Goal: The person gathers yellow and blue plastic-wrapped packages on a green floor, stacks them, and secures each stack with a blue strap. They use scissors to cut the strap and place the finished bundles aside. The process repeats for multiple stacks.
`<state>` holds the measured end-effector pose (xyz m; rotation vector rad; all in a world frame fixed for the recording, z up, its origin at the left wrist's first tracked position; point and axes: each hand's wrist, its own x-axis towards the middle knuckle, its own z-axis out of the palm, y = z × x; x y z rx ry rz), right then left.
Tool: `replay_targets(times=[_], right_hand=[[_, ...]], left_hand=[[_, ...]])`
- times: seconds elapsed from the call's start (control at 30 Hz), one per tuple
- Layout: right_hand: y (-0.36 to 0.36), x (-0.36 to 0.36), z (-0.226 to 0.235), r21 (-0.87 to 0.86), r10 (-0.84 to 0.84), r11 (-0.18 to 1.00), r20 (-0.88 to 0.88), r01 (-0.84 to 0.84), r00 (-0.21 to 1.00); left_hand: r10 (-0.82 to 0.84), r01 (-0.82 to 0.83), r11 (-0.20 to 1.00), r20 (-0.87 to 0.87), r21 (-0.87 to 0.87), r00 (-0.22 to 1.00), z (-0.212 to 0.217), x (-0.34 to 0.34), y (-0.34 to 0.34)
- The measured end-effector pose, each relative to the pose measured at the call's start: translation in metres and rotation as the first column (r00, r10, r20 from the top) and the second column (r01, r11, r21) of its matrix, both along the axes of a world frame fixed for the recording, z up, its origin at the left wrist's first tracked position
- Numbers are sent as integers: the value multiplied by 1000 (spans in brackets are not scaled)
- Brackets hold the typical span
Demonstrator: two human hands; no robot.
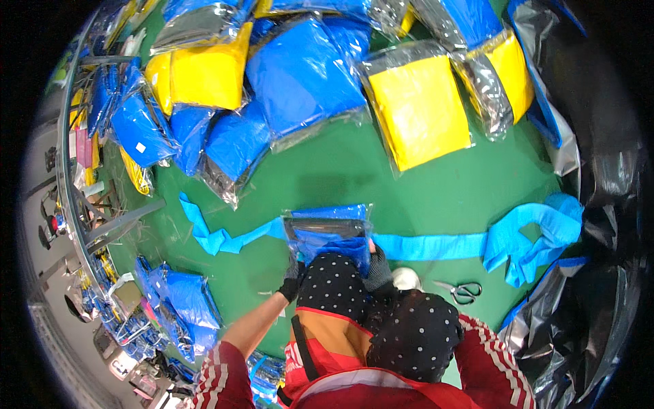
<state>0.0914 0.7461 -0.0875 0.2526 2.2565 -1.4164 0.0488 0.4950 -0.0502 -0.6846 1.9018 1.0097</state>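
Note:
My left hand (293,279) and my right hand (378,268), both in dark gloves, hold the near edge of a clear plastic bag with folded blue cloth inside (327,232). The bag lies on the green table (354,170), on top of a long blue cloth strip (436,245) that runs from left to right. Black white-dotted cloth (330,279) on my own body hides the lower part of the bag and much of both hands.
Scissors (464,292) and a small white round thing (407,278) lie right of my right hand. Bagged blue packs (300,75) and yellow packs (419,109) pile at the table's far side. More blue packs (180,300) sit near left. A black plastic sack (599,204) stands at the right.

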Motion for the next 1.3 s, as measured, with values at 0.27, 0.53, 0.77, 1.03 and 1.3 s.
replay_targets(times=[0.27, 0.53, 0.77, 1.03, 1.3], right_hand=[[95, -93, 59, -91, 416, 898, 500, -431, 760], [36, -423, 96, 329, -74, 927, -312, 180, 947], [8, -387, 118, -473, -448, 765, 94, 436, 889], [-123, -260, 91, -192, -465, 830, 281, 524, 839], [-155, -268, 59, -67, -552, 807, 272, 587, 789]], left_hand=[[-369, 224, 911, -442, -345, 818, 19, -92, -111], [668, -561, 688, -100, 461, 737, -25, -241, -145], [275, -404, 828, 347, 388, 897, 25, -147, -122], [306, -245, 909, -139, 338, 942, 73, -295, -159], [355, -341, 858, 36, 383, 934, 64, -313, -147]])
